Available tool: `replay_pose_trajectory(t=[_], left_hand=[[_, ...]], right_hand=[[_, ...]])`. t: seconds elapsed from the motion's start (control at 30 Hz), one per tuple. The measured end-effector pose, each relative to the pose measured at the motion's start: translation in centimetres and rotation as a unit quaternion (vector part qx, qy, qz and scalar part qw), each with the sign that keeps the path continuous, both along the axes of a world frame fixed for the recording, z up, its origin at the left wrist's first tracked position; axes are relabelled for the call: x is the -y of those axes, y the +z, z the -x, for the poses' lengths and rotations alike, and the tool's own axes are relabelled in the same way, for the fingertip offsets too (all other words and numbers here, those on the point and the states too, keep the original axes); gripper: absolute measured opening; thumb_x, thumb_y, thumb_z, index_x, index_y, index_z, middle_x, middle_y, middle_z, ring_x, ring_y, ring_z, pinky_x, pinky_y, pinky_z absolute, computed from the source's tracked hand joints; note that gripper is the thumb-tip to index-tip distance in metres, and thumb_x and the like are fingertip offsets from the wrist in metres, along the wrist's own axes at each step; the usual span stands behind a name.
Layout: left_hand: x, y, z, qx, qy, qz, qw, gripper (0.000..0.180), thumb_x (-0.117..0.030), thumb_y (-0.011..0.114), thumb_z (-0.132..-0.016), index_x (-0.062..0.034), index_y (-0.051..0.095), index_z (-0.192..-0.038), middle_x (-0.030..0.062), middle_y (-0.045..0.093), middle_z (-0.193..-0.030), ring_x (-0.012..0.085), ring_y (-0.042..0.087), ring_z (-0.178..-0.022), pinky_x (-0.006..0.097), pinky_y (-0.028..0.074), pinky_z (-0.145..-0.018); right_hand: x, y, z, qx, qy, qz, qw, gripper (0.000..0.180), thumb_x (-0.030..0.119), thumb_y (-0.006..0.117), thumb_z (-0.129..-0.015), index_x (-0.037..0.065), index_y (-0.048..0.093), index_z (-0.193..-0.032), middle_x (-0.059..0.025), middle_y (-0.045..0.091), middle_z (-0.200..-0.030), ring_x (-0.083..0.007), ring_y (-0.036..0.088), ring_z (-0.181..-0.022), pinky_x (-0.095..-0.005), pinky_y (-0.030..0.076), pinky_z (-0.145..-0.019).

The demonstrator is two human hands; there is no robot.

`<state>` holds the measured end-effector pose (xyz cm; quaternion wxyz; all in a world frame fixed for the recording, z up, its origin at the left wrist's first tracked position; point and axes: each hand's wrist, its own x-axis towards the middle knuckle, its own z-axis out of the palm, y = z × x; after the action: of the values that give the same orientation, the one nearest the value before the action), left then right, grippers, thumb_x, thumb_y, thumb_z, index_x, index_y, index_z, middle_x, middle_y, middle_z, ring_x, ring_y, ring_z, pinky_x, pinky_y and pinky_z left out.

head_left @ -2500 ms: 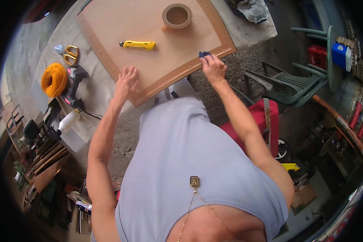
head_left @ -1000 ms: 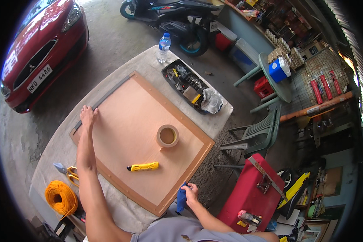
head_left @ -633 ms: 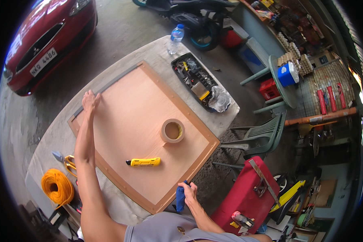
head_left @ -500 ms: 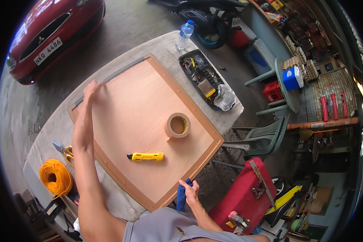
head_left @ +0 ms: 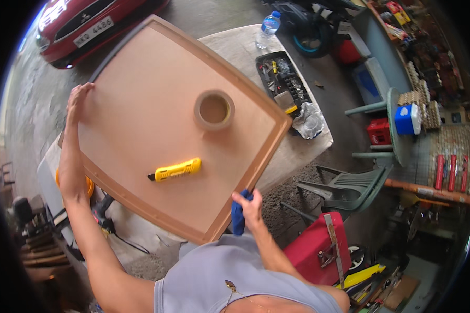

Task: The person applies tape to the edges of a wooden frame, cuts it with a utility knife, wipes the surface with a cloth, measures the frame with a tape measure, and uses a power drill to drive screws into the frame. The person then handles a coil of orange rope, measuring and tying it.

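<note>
You are gripping the framed board (head_left: 156, 130) at opposite edges: left hand (head_left: 78, 101) grasping the far edge, right hand (head_left: 250, 206) clenching a blue cloth (head_left: 238, 221) against the near edge.

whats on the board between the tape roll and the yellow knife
Nothing: in the head view, only bare brown panel surface separates the tape roll from the yellow utility knife; the two lie apart.
</note>
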<state>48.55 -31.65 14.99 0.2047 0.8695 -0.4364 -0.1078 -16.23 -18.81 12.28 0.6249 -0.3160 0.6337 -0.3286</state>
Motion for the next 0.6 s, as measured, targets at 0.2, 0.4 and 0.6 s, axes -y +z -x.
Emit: replay_pose_trajectory(t=[0.2, 0.4, 0.6], left_hand=[[-14.9, 2.6, 3.7, -0.238, 0.284, 0.162, 0.915, 0.037, -0.031, 0.063, -0.083, 0.0019, 0.071, -0.097, 0.0049, 0.066, -0.089, 0.0158, 0.058, -0.079, 0.029, 0.045, -0.073], [-25.1, -4.6, 15.5, -0.12, 0.454, 0.149, 0.87, 0.029, -0.033, 0.062, -0.085, -0.0066, 0.073, -0.087, 0.0041, 0.068, -0.078, 0.0129, 0.062, -0.074, 0.032, 0.048, -0.064], [-26.2, -5.0, 32.8, -0.123, 0.604, -0.011, 0.788, 0.057, -0.053, 0.067, -0.071, -0.0042, 0.07, -0.1, 0.0145, 0.07, -0.104, 0.0318, 0.066, -0.096, 0.039, 0.049, -0.08]], right_hand=[[17.6, -2.2, 2.7, 0.024, 0.228, 0.075, 0.971, 0.043, 0.015, 0.083, -0.067, -0.001, 0.058, -0.099, -0.005, 0.062, -0.084, -0.0129, 0.06, -0.069, -0.0288, 0.052, -0.06], [29.1, -3.0, 3.2, -0.03, 0.327, 0.097, 0.939, 0.054, 0.008, 0.081, -0.069, -0.009, 0.055, -0.114, -0.0076, 0.062, -0.083, -0.013, 0.061, -0.066, -0.0271, 0.051, -0.055], [31.8, -5.4, 8.5, -0.015, 0.417, 0.055, 0.907, 0.039, -0.004, 0.068, -0.073, -0.004, 0.06, -0.112, -0.0053, 0.066, -0.092, -0.0121, 0.062, -0.076, -0.0251, 0.051, -0.069]])
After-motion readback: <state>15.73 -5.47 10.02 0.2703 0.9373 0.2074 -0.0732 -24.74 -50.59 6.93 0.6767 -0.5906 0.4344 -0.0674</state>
